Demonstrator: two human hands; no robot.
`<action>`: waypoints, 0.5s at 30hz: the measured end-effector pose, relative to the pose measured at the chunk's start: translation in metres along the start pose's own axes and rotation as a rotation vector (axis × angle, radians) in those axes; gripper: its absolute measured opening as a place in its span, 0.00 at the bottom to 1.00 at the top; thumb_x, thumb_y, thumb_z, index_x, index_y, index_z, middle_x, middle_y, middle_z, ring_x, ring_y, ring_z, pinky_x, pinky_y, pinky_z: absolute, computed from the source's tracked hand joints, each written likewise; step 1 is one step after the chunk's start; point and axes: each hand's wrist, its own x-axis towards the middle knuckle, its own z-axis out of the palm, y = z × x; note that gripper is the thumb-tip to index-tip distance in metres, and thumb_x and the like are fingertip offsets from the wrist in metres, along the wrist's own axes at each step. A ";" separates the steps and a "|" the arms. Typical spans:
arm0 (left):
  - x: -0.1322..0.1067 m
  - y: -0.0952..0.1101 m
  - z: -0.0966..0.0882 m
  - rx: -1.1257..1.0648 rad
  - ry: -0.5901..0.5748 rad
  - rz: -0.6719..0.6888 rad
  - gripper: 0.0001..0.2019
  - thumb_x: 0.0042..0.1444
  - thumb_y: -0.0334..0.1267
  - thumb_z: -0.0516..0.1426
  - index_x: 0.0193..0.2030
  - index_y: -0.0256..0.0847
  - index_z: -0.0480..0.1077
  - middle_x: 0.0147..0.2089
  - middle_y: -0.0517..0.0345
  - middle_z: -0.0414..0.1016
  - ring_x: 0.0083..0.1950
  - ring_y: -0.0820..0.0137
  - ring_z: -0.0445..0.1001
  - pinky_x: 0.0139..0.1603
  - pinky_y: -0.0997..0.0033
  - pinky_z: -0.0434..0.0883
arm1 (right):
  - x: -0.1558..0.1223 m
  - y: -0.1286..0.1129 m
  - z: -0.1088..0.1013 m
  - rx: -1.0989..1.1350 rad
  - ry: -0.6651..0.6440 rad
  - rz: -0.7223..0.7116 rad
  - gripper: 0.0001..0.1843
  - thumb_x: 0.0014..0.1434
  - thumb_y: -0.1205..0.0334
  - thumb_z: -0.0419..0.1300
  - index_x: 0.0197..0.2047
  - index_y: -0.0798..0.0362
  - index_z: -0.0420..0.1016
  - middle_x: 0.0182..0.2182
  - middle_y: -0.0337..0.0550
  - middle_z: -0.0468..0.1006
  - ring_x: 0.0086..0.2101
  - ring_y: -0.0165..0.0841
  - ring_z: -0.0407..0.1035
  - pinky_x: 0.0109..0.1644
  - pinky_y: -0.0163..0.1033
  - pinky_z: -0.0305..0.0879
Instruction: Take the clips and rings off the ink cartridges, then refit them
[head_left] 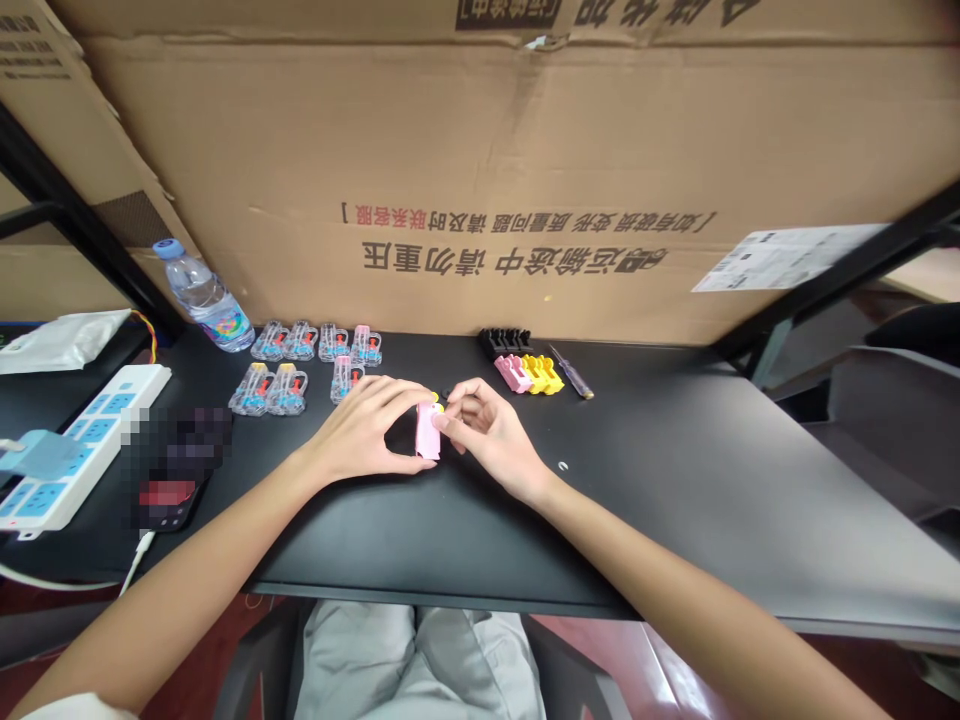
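Over the middle of the black table [675,500], my left hand [367,425] and my right hand [487,430] meet around a small pink plastic piece [427,432]. The left hand's fingers curl round it from the left, thumb under it. From the right, my right hand's fingertips pinch its upper edge, where a small yellow bit [436,398] shows. The pink piece stands upright just above the tabletop.
Several clear packets with coloured parts [300,365] lie at the back left beside a water bottle [206,298]. Black, pink and yellow plastic pieces [525,365] and a small screwdriver [571,373] lie at the back. A power strip [75,440] and phone [169,495] sit left. A cardboard box [480,170] walls the back.
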 end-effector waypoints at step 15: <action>0.000 -0.001 0.003 -0.020 0.017 0.026 0.30 0.56 0.53 0.71 0.62 0.45 0.74 0.59 0.47 0.82 0.59 0.53 0.79 0.63 0.51 0.70 | 0.001 0.003 0.002 0.114 0.004 0.057 0.27 0.52 0.50 0.78 0.42 0.47 0.66 0.26 0.29 0.74 0.23 0.29 0.66 0.28 0.37 0.62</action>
